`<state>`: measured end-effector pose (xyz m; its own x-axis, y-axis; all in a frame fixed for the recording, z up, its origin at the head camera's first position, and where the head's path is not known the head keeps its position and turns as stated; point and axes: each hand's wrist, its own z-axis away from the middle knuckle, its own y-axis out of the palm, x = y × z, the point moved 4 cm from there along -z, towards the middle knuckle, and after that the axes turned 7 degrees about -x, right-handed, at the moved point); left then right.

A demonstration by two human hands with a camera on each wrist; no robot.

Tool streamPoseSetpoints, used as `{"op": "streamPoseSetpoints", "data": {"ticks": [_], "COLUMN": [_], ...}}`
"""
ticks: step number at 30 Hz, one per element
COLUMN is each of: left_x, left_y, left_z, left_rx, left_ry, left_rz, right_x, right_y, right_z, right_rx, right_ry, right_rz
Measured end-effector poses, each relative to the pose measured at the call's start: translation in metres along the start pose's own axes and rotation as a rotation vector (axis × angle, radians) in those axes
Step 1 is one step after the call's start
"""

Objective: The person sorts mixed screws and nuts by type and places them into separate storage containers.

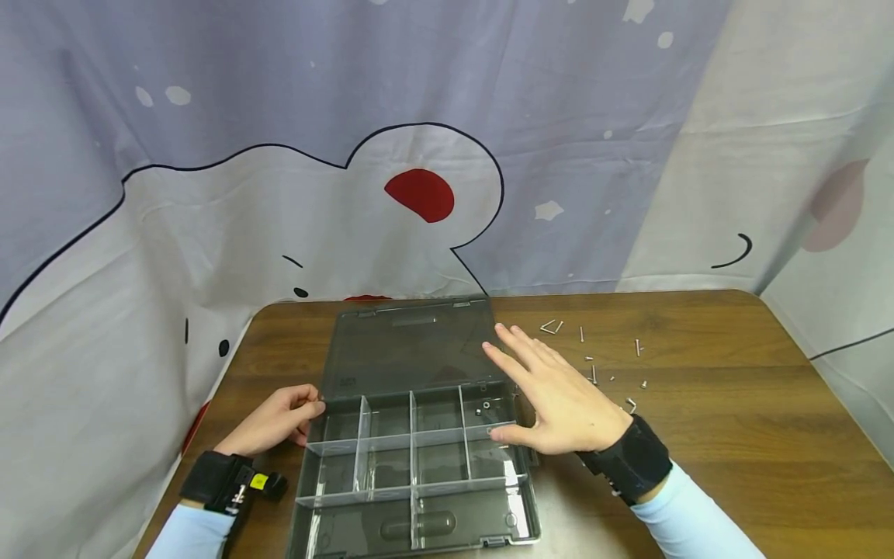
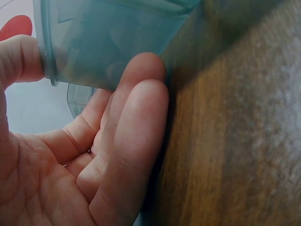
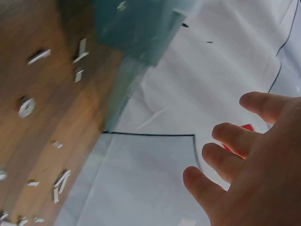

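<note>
A grey see-through compartment box (image 1: pixel 440 460) lies on the table, its lid (image 1: pixel 412 353) folded back behind it. My left hand (image 1: pixel 279 419) grips the box's left side near the hinge, thumb at the rim. In the left wrist view, curled fingers (image 2: pixel 141 113) lie against the box wall (image 2: pixel 103 47). Over the right end of the box my right hand (image 1: pixel 552 396) is held with fingers spread and nothing in it. A few small nuts (image 1: pixel 486 405) sit in the back right compartment; the other compartments in view hold nothing visible.
To the right of the box, several loose screws (image 1: pixel 594 375) and small metal pieces (image 1: pixel 644 385) are scattered on the wooden table (image 1: pixel 733 435). A bent metal piece (image 1: pixel 632 404) lies by my right wrist. Behind the table hangs a printed curtain (image 1: pixel 559 155).
</note>
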<state>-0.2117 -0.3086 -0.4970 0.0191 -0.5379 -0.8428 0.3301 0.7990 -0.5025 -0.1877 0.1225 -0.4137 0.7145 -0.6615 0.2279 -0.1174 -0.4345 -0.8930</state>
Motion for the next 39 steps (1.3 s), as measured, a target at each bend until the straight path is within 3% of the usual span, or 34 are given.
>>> {"op": "streamPoseSetpoints", "data": {"ticks": [16, 39], "left_x": [0.002, 0.006], "left_y": [0.000, 0.001], "left_z": [0.000, -0.001], "left_rx": [0.002, -0.001], "left_ry": [-0.002, -0.003], "left_rz": [0.009, -0.018], "right_x": [-0.034, -0.052], "right_y": [0.015, 0.027], "right_z": [0.033, 0.041], "right_rx": [0.028, 0.015], "right_ry": [0.059, 0.022], "right_rz": [0.009, 0.060]}}
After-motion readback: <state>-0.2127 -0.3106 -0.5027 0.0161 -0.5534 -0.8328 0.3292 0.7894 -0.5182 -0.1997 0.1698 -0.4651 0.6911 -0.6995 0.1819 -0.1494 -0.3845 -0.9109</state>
